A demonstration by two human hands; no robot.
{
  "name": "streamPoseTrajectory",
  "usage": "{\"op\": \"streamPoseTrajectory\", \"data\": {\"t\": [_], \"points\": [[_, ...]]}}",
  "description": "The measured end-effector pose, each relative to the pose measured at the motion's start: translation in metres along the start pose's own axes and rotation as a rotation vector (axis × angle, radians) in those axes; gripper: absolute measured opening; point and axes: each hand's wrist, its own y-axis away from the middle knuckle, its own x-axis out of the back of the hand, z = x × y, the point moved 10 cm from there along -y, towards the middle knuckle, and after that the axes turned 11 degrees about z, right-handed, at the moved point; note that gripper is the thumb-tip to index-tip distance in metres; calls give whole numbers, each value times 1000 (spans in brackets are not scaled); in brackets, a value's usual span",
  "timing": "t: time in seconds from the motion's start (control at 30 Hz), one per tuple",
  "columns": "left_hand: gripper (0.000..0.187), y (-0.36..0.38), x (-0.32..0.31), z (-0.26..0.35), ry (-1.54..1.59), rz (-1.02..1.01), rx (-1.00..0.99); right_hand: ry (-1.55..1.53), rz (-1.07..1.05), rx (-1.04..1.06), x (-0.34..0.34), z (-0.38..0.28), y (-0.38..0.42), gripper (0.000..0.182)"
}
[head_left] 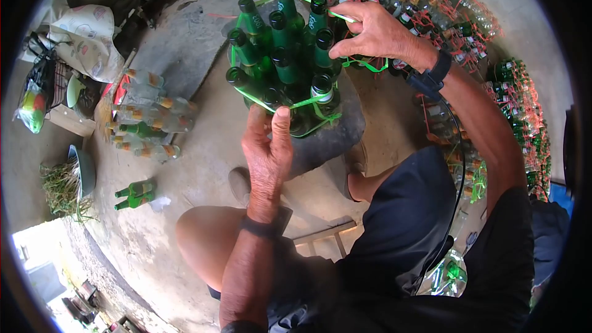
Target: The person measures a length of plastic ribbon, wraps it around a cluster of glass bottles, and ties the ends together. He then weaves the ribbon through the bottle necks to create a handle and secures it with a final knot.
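A cluster of green glass bottles (280,43) stands upright in front of me, with a bright green plastic strap (311,100) running round the necks. My left hand (266,148) is at the near side of the cluster, thumb and fingers closed at the strap beside the front bottle necks. On the far right side, my right hand (379,32) has the strap passing between its curled fingers, its thumb close to a bottle neck. A loose green strap end (369,63) hangs below that hand. The bottles rest on a dark stone-like block (336,148).
Clear bottles (148,114) lie on the floor at left, with two green bottles (135,193) nearer me. Tied bottle bundles (425,9) fill the right side and back. A clear bag with green strap pieces (450,274) sits at lower right. A basin (83,169) stands far left.
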Motion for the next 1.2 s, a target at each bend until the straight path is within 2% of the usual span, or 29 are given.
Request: {"op": "streamPoseTrajectory", "data": {"t": [0.1, 0.2, 0.27, 0.33, 0.4, 0.47, 0.57, 0.6, 0.77, 0.83, 0.87, 0.97, 1.1, 1.17, 1.2], "points": [[39, -10, 5, 0, -35, 2, -30, 93, -42, -16, -1, -5, 9, 78], [37, -17, 8, 1, -80, -14, -31, 118, -56, -120, -4, -1, 16, 78], [38, -21, 11, 3, -92, -9, -34, 116, 203, 67, 9, -8, 22, 73], [42, -26, 15, 3, -82, 11, -98, 131, 217, 66, 7, -6, 27, 73], [43, -26, 20, -1, -111, 24, -68, 145, 231, 69, 9, -9, 33, 73], [44, -26, 23, -3, -137, 36, -42, 133, 177, -84, 7, -3, 38, 75], [44, -25, 25, -2, -130, 56, -86, 179, 222, 34, 2, -21, 45, 76], [46, -25, 26, -3, -133, 67, -74, 214, 182, -48, 1, -23, 44, 76], [49, -12, 29, -1, -90, 122, -30, 227, 235, -21, 2, -28, 46, 74], [49, 0, 34, 11, -39, 216, -57, 256, 217, -44, 1, -32, 47, 73], [44, 7, 41, 3, -148, 306, -155, 284, 235, -13, 1, -34, 48, 73], [45, 32, 24, -11, -80, 231, -119, 320, 245, 27, 0, -32, 50, 73], [42, 30, -6, 10, -274, 165, -210, 360, 174, 0, -1, -37, 48, 72], [43, 27, -18, 18, -347, 206, -463, 372, 174, 4, -2, -40, 48, 71], [41, 23, -20, 15, -233, 216, -419, 381, 178, 2, -1, -41, 49, 71]]}}
